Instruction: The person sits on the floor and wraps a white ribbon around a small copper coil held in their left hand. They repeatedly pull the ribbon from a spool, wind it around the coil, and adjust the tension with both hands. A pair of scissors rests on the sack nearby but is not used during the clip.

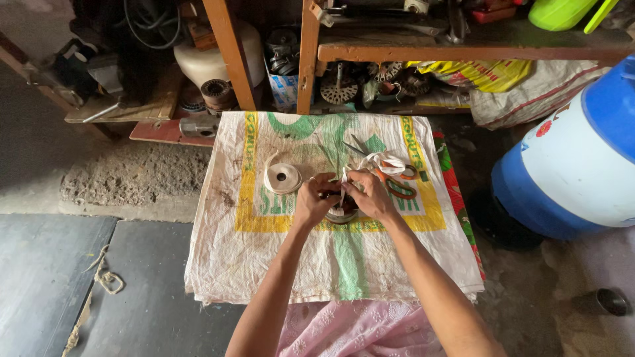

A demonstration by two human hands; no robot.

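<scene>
Pinching the limp tape point(345, 177) between my right hand point(368, 196) fingertips, I steady the heavy, rigid coil point(341, 213) by its rim with my left hand point(312, 201).

Blue-white drum point(582, 158) at right — cluttered wooden shelves point(463, 49), metal cup point(612, 301).
</scene>
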